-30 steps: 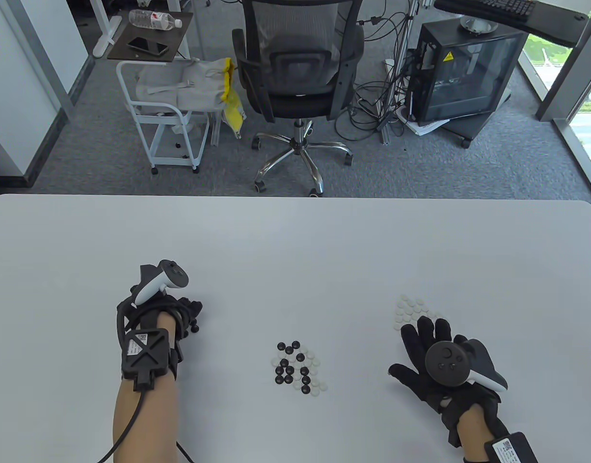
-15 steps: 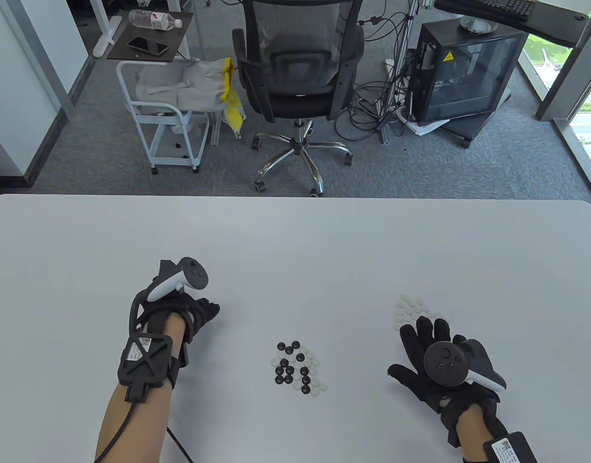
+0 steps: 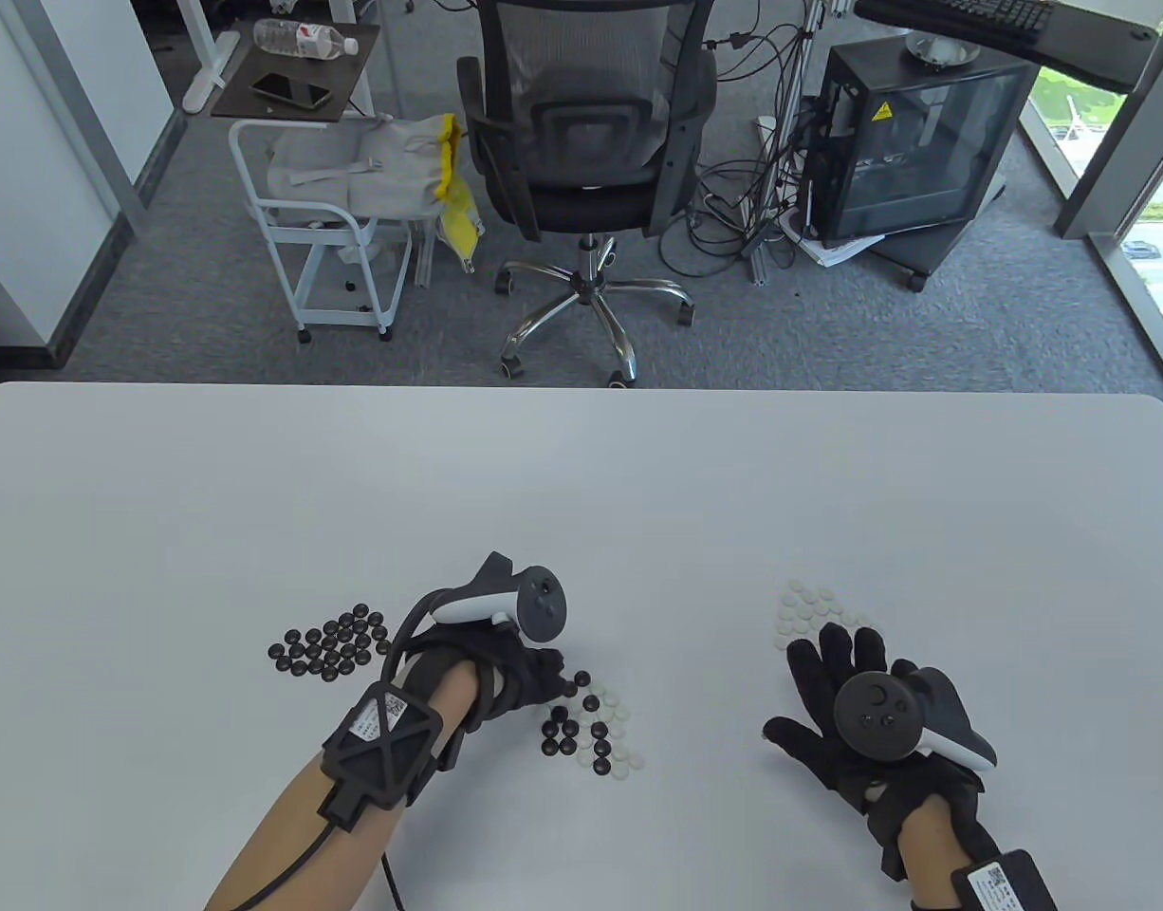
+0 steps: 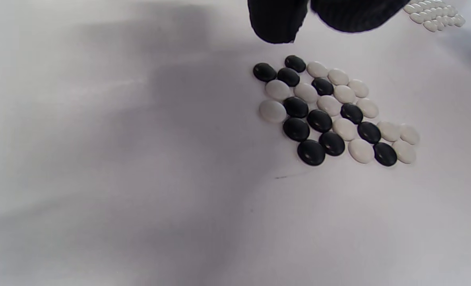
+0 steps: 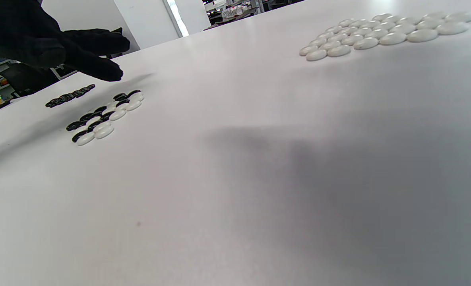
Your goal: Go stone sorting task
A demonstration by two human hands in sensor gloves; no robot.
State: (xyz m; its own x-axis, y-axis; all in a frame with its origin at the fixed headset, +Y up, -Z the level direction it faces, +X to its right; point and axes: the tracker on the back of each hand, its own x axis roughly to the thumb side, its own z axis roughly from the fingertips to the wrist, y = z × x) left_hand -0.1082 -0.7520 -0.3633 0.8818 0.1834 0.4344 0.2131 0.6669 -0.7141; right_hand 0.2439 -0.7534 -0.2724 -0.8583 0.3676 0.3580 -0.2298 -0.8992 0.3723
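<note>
White surface carrying a mixed cluster of black and white stones near the middle. Left hand reaching over its upper-left edge, fingers loosely extended, pinching nothing visible. Sorted black stones lying left, sorted white stones right. Right hand resting flat, fingers spread.

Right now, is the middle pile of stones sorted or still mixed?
Mixed: the middle pile holds black and white stones side by side, apart from the black pile and white pile.
</note>
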